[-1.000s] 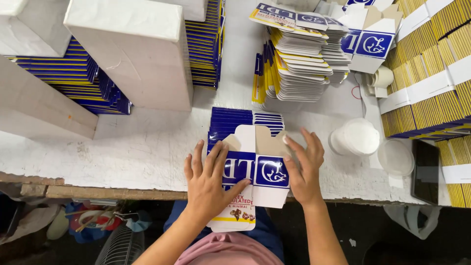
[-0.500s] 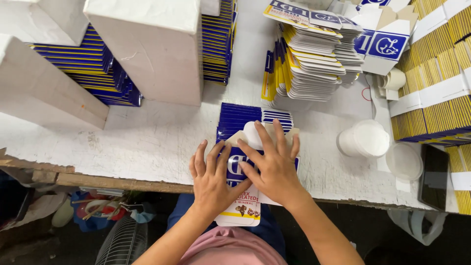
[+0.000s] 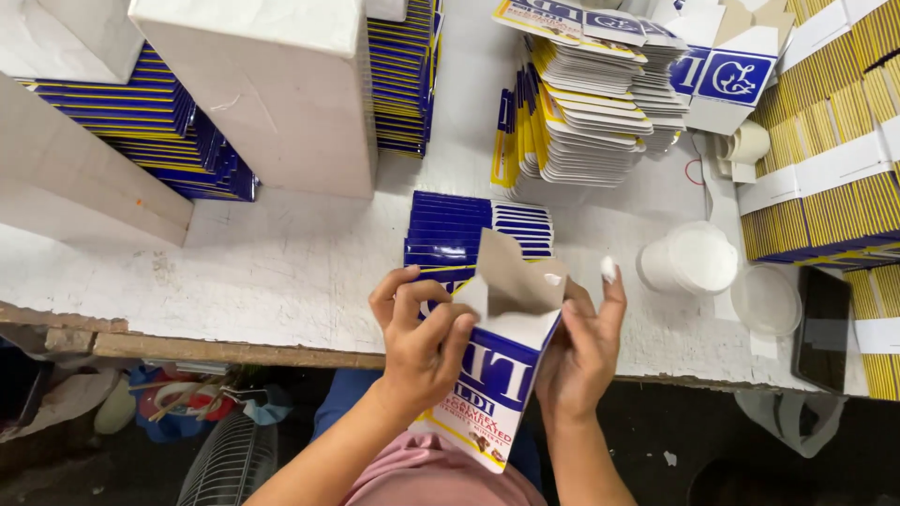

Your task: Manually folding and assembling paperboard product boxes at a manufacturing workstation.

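A: Fingers (image 3: 441, 323) of the left hand (image 3: 422, 351) are curled narrow around the left wall of a blue and white carton (image 3: 502, 370), pinching it near the open top; the right hand (image 3: 577, 351) is cupped against the right wall, its fingers loosely spread, one fingertip capped in white.

B: And where is the carton held?

A: It is held up off the surface, tilted, just over the near edge of the white worktable (image 3: 281, 272), above a small stack of flat blue blanks (image 3: 450, 230). A brown inner flap (image 3: 502, 272) is seen standing up at the mouth.

B: How would the forming be judged best done?

A: Both side walls would be pressed evenly so the tube squares up — then the flap folded along its crease, not crushed. Thumbs are best kept clear of the mouth.

B: What about room?

A: Open tabletop is seen to the left of the hands. To the right, a white plastic tub (image 3: 689, 258) and a clear lid (image 3: 766, 298) sit near, with a dark phone (image 3: 825, 328) beyond. Stacks of printed flats (image 3: 586, 103) and a tall white box (image 3: 272, 94) stand further back — well apart from the hands. The ragged table edge lies directly under the wrists.
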